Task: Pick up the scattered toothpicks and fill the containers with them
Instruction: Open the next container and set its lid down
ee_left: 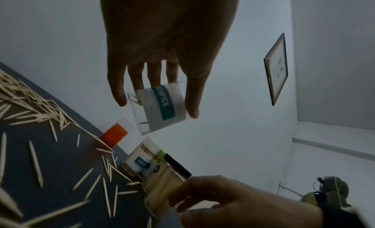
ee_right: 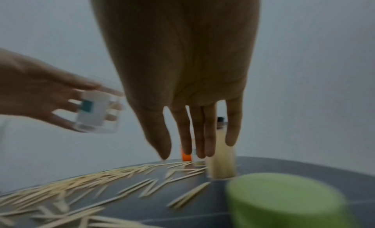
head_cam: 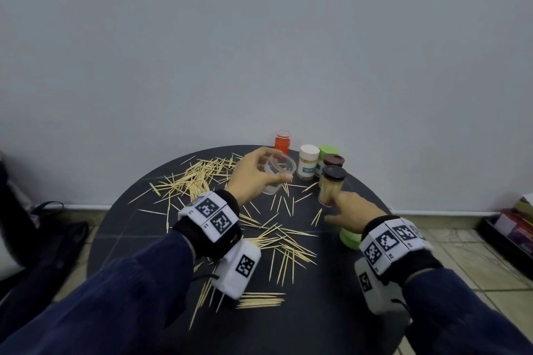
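Left hand (head_cam: 253,179) grips a clear, open toothpick container (head_cam: 275,171) with a teal label, thumb on one side and fingers round the other, holding it off the table just above centre frame in the head view; its mouth tips toward the person, probably so picks can be dropped in, and only a couple of sticks show inside it. Right hand (head_cam: 350,210), at right of centre, has its fingers stretched out and relaxed, holding nothing; its fingertips sit at the base of a full container with a dark lid (head_cam: 331,186), though whether they touch it is hard to tell. That jar stands upright, packed with picks, likely set aside as finished. Behind it, near the far rim of the dark round table (head_cam: 331,326), stand a white-lidded jar (head_cam: 308,163), a green-lidded one (head_cam: 328,151), another dark-lidded one (head_cam: 333,160) and an orange container (head_cam: 282,144), grouped out of the working area. A loose green lid (head_cam: 349,238) lies under the right wrist. Scattered toothpicks (head_cam: 199,179) still cover the table from upper left to lower centre, so plenty of filling seems to remain.
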Available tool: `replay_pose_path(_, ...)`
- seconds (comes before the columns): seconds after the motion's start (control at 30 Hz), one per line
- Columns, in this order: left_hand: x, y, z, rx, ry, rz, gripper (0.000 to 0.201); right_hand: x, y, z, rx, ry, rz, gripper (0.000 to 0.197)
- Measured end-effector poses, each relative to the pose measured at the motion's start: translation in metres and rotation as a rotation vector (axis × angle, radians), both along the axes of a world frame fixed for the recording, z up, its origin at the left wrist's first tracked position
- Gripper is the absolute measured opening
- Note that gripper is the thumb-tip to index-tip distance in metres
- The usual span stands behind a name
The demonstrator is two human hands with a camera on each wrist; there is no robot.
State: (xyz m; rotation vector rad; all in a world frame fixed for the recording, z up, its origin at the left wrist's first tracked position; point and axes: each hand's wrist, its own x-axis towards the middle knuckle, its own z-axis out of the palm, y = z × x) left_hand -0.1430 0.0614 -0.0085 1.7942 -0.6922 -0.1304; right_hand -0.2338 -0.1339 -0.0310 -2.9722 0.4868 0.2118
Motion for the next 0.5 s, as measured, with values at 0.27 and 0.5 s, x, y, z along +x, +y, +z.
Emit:
replay_pose_path(0.27, 0.024, 0.014, 0.007, -0.041, 0.032, 0.056, 0.055, 0.064, 0.039, -0.015, -0.002, 0.076, 0.042, 0.042)
replay_pose_path(0.5, 0.038, 0.028, 0.007, -0.074, 0.080, 0.095, 0.055, 0.090, 0.050, -0.034, -0.025, 0.066, -0.111, 0.048)
